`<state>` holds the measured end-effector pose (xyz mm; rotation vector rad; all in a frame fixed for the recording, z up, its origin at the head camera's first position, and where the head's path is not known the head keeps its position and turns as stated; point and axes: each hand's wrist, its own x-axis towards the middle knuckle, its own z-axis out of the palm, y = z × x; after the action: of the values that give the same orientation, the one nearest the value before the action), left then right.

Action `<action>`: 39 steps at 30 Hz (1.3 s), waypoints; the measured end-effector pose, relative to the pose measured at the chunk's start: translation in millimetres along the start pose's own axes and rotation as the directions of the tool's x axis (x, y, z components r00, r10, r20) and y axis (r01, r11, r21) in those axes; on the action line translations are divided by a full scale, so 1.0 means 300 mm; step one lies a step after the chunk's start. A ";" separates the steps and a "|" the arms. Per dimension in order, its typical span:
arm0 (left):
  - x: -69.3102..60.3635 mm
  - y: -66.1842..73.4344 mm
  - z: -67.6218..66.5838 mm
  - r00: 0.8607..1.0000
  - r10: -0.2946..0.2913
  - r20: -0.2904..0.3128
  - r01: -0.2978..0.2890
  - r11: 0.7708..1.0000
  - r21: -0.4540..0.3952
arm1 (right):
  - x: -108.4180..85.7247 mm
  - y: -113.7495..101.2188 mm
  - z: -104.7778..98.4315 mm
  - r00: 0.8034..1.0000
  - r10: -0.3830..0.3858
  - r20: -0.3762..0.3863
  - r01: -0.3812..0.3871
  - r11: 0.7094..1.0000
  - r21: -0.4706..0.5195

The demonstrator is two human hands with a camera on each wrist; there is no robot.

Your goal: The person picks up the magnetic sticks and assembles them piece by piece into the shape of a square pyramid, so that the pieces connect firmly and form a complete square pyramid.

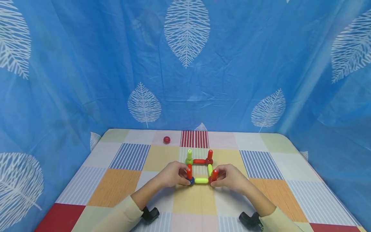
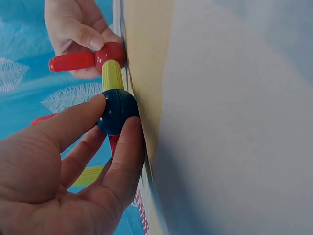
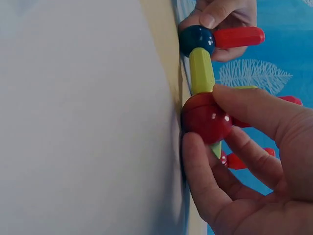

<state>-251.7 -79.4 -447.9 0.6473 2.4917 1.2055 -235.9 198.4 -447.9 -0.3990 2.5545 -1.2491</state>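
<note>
A square frame of balls and rods lies on the table, with an upright rod at each corner. My left hand pinches the blue ball at the near left corner. The red ball at the near right corner is held between the fingers and thumb of my right hand. A yellow rod joins these two balls. At the far side, a red rod links a yellow-green ball and a dark red ball. Fingers partly cover the left and right sides.
A loose red ball sits farther back on the patchwork tablecloth, left of the frame. Blue curtains with white leaf prints hang behind the table and along both sides.
</note>
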 end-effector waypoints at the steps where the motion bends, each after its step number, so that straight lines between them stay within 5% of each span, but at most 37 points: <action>1: 0.000 0.000 0.001 1.000 0.000 -0.001 0.000 1.000 -0.002 | 0.000 0.000 0.000 1.000 0.008 0.004 -0.008 1.000 0.014; 24: -0.004 0.002 -0.019 1.000 0.023 0.004 -0.023 0.999 0.029 | -0.020 -0.019 -0.002 1.000 0.020 0.004 -0.020 0.997 0.073; 32: 0.004 0.006 -0.043 0.988 0.135 -0.080 -0.141 0.988 -0.068 | -0.026 -0.044 -0.024 0.986 -0.113 -0.121 0.121 0.991 0.057; 39: 0.038 0.017 -0.015 0.987 0.105 -0.120 -0.113 0.992 -0.061 | 0.011 -0.030 0.014 0.974 -0.115 -0.194 0.133 0.988 0.083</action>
<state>-262.2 -73.8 -442.0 0.7232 2.5257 1.3984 -236.4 188.9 -443.7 -0.4450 2.6470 -1.5143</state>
